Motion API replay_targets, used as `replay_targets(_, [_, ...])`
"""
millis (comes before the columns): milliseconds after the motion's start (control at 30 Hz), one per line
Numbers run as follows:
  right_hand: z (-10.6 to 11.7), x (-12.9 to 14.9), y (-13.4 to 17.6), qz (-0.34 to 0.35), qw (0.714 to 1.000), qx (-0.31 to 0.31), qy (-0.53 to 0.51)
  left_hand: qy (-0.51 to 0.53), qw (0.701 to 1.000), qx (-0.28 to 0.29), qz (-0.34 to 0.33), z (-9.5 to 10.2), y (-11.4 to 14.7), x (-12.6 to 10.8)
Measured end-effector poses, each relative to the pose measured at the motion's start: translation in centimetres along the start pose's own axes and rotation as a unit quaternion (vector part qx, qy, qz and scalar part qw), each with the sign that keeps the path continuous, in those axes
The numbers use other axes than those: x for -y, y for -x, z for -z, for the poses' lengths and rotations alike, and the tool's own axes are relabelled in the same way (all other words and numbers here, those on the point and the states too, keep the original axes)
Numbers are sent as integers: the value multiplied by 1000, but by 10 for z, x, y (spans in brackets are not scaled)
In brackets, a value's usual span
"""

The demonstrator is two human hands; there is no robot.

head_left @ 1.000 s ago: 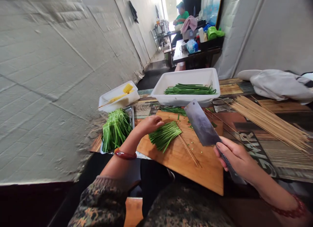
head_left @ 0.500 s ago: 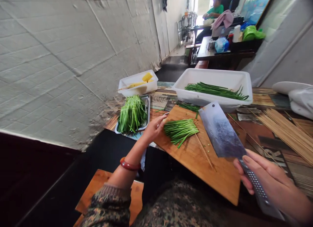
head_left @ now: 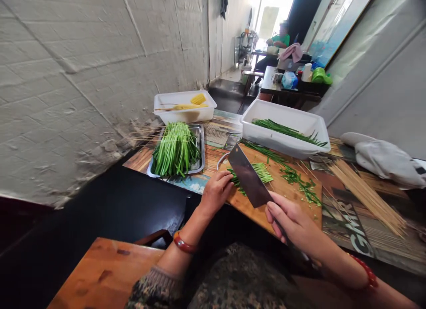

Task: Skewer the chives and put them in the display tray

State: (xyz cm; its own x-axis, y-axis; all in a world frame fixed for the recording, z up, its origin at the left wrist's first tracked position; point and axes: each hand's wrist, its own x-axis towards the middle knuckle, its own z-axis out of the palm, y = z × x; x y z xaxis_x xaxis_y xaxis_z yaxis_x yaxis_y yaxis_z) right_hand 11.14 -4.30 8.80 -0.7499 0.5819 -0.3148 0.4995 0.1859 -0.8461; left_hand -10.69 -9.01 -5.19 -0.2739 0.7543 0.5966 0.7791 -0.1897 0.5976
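Note:
My right hand [head_left: 288,213] is closed round the handle of a cleaver [head_left: 248,178]. Its broad blade slants across in front of a bundle of green garlic chives [head_left: 262,171] and hides part of it. That bundle lies on the wooden cutting board [head_left: 256,211]. With fingers curled, my left hand [head_left: 216,191] grips the bundle's left end at the edge of the board. Short cut green pieces [head_left: 301,182] are scattered over the board's right side. To the left, skewered garlic chives [head_left: 175,149] are heaped on a metal tray [head_left: 202,156].
Behind the board stands a white tub [head_left: 286,142] holding long chives. A smaller white tub [head_left: 186,116] contains yellow skewered food. Bamboo skewers [head_left: 369,196] lie at right beside a white bag [head_left: 382,154]. A person in green [head_left: 281,41] sits at a far table.
The cleaver has swung left from the board's right side to the chive bundle. My left fingers have curled in at its end. Cut pieces now show at the board's right; the view has shifted.

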Motion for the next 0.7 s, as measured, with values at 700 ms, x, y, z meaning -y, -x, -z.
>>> replay_targets(700, [9,19,7,-19,992,-122,-7,68,995,-26,72,19,-15,28])
